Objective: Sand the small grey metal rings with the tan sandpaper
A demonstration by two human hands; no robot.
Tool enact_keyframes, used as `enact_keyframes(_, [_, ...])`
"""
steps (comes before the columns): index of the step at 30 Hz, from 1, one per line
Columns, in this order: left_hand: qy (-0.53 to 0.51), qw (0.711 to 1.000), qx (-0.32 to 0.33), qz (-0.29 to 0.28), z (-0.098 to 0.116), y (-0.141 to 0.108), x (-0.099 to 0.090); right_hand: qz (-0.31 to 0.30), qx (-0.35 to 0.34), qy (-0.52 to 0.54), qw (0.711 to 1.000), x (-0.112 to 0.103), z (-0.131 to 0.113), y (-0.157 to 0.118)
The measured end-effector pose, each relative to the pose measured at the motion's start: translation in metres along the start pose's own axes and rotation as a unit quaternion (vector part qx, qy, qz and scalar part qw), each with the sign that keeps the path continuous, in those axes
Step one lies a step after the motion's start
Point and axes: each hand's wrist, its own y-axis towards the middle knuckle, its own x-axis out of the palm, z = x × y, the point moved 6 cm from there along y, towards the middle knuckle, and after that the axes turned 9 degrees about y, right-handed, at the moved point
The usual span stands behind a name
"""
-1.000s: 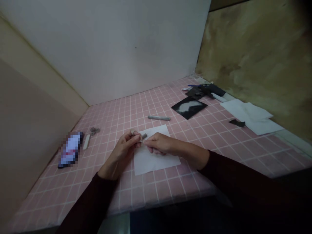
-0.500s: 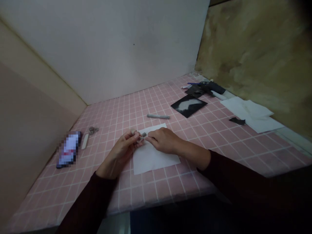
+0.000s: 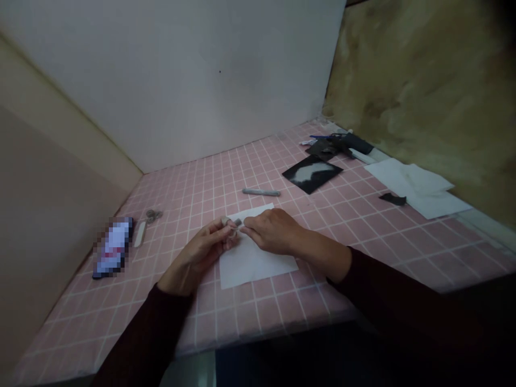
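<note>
My left hand point(image 3: 212, 239) is closed, its thumb and fingers pinching a small pale grey ring point(image 3: 233, 233). Close against the ring is a small grey cylindrical piece point(image 3: 237, 222), just in front of my right fingertips. My right hand point(image 3: 270, 230) is closed in a pinch on what looks like the thin end of that piece, mostly hidden by the fingers. Both hands are over a white sheet of paper point(image 3: 258, 266) on the pink checked table cover point(image 3: 226, 317). Beyond the paper lies a grey rod point(image 3: 261, 192).
At the left lie a phone point(image 3: 115, 247), a white flat strip point(image 3: 140, 234) and several small grey rings point(image 3: 152, 215). A black sheet with white powder point(image 3: 309, 173), dark scraps point(image 3: 322, 148), white papers point(image 3: 423, 193) and a black scrap point(image 3: 393, 199) lie right. Walls border the table.
My left fingers have shifted slightly and the ring sits at a slightly different angle. My right hand stays nearly in place beside it; the things on the table have not moved.
</note>
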Motion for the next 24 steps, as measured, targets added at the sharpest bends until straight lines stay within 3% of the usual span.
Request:
enact_keyframes(5, [-0.003, 0.999, 0.018, 0.029, -0.002, 0.001, -0.006, 0.007, 0.028, 0.054, 0.998, -0.002, 0.003, 0.002])
enact_keyframes(8, [0.013, 0.997, 0.044, 0.065, 0.002, 0.0, -0.008, -0.022, 0.072, 0.202, 0.977, 0.005, 0.005, 0.006])
enact_keyframes(9, [0.021, 0.995, 0.057, 0.076, 0.005, 0.0, -0.008, -0.058, 0.097, 0.279, 0.954, 0.011, 0.006, 0.006])
enact_keyframes(12, [0.04, 0.991, 0.087, 0.094, 0.011, -0.002, -0.007, -0.181, 0.167, 0.47, 0.847, 0.03, 0.004, 0.002])
enact_keyframes(13, [0.043, 0.991, 0.088, 0.094, 0.012, -0.002, -0.007, -0.192, 0.171, 0.489, 0.833, 0.032, 0.004, 0.002])
enact_keyframes(14, [0.044, 0.991, 0.085, 0.092, 0.012, -0.002, -0.007, -0.179, 0.162, 0.478, 0.844, 0.031, 0.005, 0.003])
enact_keyframes(17, [0.041, 0.997, 0.048, 0.045, 0.007, -0.001, -0.006, -0.043, 0.076, 0.311, 0.947, 0.014, 0.007, 0.006])
enact_keyframes(19, [0.035, 0.999, 0.031, 0.012, 0.004, 0.0, -0.004, 0.027, 0.028, 0.197, 0.98, 0.005, 0.005, 0.006])
enact_keyframes(22, [0.032, 0.998, 0.051, 0.032, 0.006, 0.0, -0.006, 0.019, 0.039, 0.232, 0.972, 0.01, 0.005, 0.007])
enact_keyframes(24, [0.046, 0.993, 0.08, 0.066, 0.009, -0.001, -0.006, -0.062, 0.097, 0.379, 0.918, 0.024, 0.009, 0.008])
